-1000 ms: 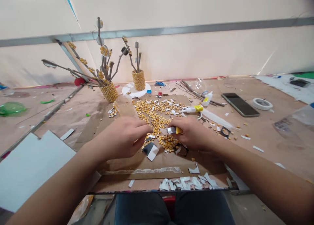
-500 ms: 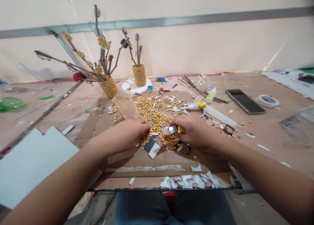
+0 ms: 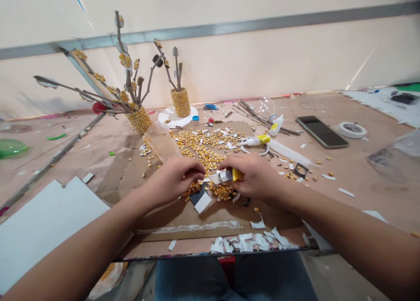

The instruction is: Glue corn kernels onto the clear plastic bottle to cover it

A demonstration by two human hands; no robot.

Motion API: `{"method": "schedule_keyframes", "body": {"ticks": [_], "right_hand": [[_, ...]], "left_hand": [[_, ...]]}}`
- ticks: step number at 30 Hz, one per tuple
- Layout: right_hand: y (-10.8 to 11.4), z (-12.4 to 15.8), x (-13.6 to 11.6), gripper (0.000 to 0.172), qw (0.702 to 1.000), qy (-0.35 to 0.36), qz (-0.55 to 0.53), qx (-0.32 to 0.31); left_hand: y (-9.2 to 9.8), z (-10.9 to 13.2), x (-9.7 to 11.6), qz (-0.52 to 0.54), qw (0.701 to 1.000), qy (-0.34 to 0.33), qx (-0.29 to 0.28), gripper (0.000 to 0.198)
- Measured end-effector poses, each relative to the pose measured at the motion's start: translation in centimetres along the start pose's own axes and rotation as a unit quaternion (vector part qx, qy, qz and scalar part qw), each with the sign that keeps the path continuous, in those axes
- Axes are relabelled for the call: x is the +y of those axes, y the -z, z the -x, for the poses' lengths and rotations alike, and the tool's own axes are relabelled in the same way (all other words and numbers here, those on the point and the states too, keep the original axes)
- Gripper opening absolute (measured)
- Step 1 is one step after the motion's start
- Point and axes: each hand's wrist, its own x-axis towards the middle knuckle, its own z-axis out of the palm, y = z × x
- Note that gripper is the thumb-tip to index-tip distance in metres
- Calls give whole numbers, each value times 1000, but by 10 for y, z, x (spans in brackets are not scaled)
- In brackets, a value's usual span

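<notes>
My right hand [image 3: 254, 174] is closed around a yellow box cutter [image 3: 236, 174], its blade pointing left over the loose corn kernels [image 3: 200, 150]. Close to the blade tip, my left hand [image 3: 179, 175] has its thumb and fingertips pinched together; what they hold, if anything, is too small to make out. A small white strip [image 3: 205, 180] shows by its fingertips. Below and between the hands lies a black-and-white piece of card [image 3: 201, 201]. The kernels are spread over a sheet of brown cardboard [image 3: 151, 211].
Two kernel-covered pots [image 3: 139, 119] with twigs stand at the back left. Glue bottles [image 3: 257, 140], a phone [image 3: 321, 131] and a tape roll [image 3: 352, 130] lie rightward. White paper scraps [image 3: 246, 242] line the front edge; white board [image 3: 52, 231] is left.
My left hand has shifted slightly right and up, its fingertips now nearer the blade. The box cutter has moved a little left in my right hand. The whole view has shifted slightly.
</notes>
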Motion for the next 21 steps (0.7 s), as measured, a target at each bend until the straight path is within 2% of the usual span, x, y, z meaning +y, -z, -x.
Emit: {"method": "schedule_keyframes", "body": {"ticks": [2,5,7,11,17,21], "right_hand": [[-3,0,-4,31,998,20,-49,37],[-6,0,-10,23,991,16,-104,82],[-7,1,-15,19,988,5,-116,102],[-6,1,-20,19,986,18,-115,117],[-4,3,-25,18,985,18,-128,111],[-4,4,-27,25,983,33,-133,122]], "left_hand": [[-10,-1,4,111,991,68,22,10],[-24,-3,12,300,939,166,31,13],[-28,-4,18,370,908,197,32,18],[-29,-3,25,427,878,213,38,25],[-31,-3,26,465,854,225,68,33],[-31,-2,26,477,848,227,35,30]]}}
